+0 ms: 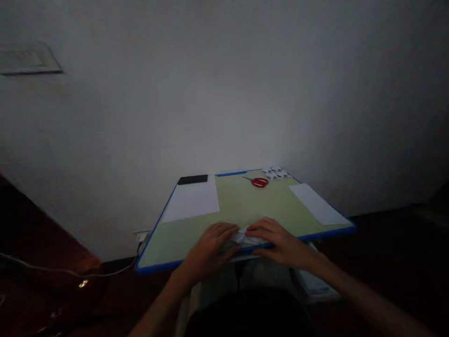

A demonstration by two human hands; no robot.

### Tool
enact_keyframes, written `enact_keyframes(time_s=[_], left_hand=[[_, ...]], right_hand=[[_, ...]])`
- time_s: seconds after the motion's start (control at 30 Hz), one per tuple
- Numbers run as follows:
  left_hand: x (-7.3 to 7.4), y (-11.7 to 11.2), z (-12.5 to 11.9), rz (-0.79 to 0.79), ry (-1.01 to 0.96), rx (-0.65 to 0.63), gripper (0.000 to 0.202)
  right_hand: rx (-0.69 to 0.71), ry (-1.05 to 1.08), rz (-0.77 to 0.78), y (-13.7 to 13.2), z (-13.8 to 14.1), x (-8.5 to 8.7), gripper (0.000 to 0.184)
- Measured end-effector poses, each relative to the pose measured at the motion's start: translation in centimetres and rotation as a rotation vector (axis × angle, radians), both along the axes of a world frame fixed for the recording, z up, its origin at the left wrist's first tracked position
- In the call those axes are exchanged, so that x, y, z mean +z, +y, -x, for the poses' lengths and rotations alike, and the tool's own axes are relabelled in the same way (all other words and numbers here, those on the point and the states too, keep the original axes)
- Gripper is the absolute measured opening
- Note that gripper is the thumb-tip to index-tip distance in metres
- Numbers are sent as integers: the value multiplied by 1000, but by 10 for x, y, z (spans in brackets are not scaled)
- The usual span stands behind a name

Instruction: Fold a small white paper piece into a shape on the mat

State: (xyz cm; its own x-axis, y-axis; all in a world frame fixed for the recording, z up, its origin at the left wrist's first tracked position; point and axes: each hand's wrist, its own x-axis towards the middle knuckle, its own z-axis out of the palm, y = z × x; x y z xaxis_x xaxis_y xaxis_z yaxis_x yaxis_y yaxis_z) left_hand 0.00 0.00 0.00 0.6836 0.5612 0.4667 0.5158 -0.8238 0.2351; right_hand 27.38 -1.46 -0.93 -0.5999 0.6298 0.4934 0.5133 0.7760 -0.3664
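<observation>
A small folded piece of white paper (246,237) lies at the front edge of the table, between my two hands and partly covered by them. My left hand (213,243) grips its left side, fingers bent on top and thumb toward the edge. On the right side, my right hand (271,238) holds the same paper with curled fingers, the thumb nearer to me. The dim light hides the fine folds. Red-handled scissors (259,182) lie farther back on the table, their blades pointing left.
The light green tabletop (242,196) has a blue rim and stands against a wall. White paper sheets (194,201) lie at left, with a dark flat object (192,179) at their far edge. Another white sheet (317,203) lies at right. Several white paper cutouts (276,173) sit behind the scissors.
</observation>
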Motion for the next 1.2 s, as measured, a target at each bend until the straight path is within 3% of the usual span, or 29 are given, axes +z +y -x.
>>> enact_keyframes(time_s=[0.27, 0.4, 0.6, 0.7, 0.77, 0.93, 1.03, 1.2], left_hand=[[14, 2, 0, -1, 22, -185, 46], [17, 3, -4, 65, -175, -150, 25], [21, -3, -17, 473, -569, 6, 19], [23, -5, -21, 734, -779, -32, 35], [25, -6, -21, 808, -838, -43, 46], [29, -4, -21, 785, -799, 1, 45], [31, 1, -22, 749, -766, 29, 45], [35, 9, -24, 692, -711, 80, 45]], right_hand=[[111, 83, 2, -6, -4, 13, 28], [21, 290, 47, -5, 4, 18, 16], [-142, 510, 130, -15, 31, 23, 20], [-154, 579, 168, -18, 41, 23, 24], [-137, 604, 215, -19, 45, 21, 29], [-131, 615, 305, -21, 48, 18, 44], [-106, 561, 273, -23, 46, 16, 59], [-105, 445, 111, -19, 41, 10, 45]])
